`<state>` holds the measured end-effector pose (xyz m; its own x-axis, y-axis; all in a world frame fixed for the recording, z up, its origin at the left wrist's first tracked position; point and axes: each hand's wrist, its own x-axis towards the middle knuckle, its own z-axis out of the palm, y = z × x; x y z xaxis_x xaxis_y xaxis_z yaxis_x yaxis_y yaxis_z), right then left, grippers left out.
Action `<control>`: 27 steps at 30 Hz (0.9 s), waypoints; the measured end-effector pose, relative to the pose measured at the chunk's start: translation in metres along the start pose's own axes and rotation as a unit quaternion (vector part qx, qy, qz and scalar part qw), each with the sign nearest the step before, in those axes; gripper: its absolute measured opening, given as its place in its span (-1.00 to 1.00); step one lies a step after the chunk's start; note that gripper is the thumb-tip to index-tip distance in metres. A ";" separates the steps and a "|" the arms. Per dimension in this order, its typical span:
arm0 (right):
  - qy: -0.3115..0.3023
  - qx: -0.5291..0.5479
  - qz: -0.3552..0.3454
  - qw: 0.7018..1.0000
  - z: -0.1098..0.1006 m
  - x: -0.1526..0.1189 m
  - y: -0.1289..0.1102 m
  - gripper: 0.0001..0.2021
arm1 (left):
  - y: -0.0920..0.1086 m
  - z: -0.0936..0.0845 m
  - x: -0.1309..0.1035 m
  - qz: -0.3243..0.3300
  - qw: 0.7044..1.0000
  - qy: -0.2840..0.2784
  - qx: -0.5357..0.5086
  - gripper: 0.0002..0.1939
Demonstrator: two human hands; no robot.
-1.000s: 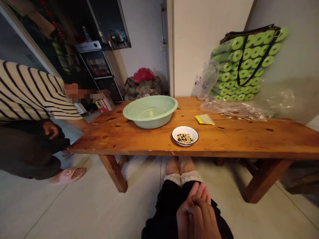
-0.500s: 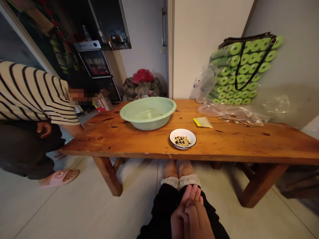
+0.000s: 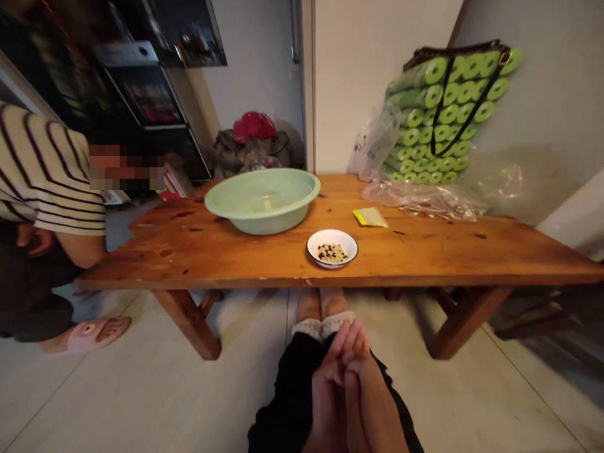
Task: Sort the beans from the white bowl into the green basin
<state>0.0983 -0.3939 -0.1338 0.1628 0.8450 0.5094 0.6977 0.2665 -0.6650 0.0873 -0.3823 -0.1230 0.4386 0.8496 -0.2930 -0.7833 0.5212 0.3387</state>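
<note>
Low over my lap, my left hand [image 3: 326, 387] and my right hand [image 3: 375, 387] are pressed together. Stretched fingers, which look like my left hand's, point towards the table. My right hand's fingers look folded against my left hand; no object shows between them. A white dark-rimmed bowl [image 3: 332, 248] with pale and dark beans or beads stands near the front edge of the wooden table [image 3: 245, 261]. Behind it to the left is a large pale green basin [image 3: 268, 217]. A small yellow-edged packet [image 3: 371, 217] lies right of the bowl.
A person in a striped shirt [image 3: 66, 170] bends beside the table's left end. Crumpled clear plastic [image 3: 425, 200] and stacked green rolls [image 3: 438, 113] with a black strap are at the back right. A red bundle [image 3: 255, 127] is behind the basin.
The view has shifted, so the table and its objects appear further left and higher. My hands stay together over my lap. The bending person now shows nearer the left edge.
</note>
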 end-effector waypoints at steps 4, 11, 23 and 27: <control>-0.029 0.009 0.078 0.996 -0.039 -0.008 0.002 -0.69 | -0.003 0.001 0.004 0.003 0.999 0.008 -0.032 -0.48; -0.115 0.092 0.163 0.975 -0.079 0.008 0.008 -0.76 | 0.003 0.017 0.008 -0.009 0.997 0.046 -0.067 -0.51; -0.082 0.017 0.082 0.993 -0.083 0.014 0.012 -0.81 | 0.003 0.018 0.015 -0.029 0.993 0.050 -0.104 -0.59; -0.155 -0.022 0.004 0.988 -0.082 0.018 0.010 -0.75 | 0.002 0.016 0.017 -0.021 0.992 0.071 -0.103 -0.61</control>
<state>0.1651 -0.4140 -0.0864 -0.0490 0.9501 0.3082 0.7287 0.2450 -0.6395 0.1003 -0.3655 -0.1127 0.4181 0.7995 -0.4313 -0.8451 0.5165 0.1381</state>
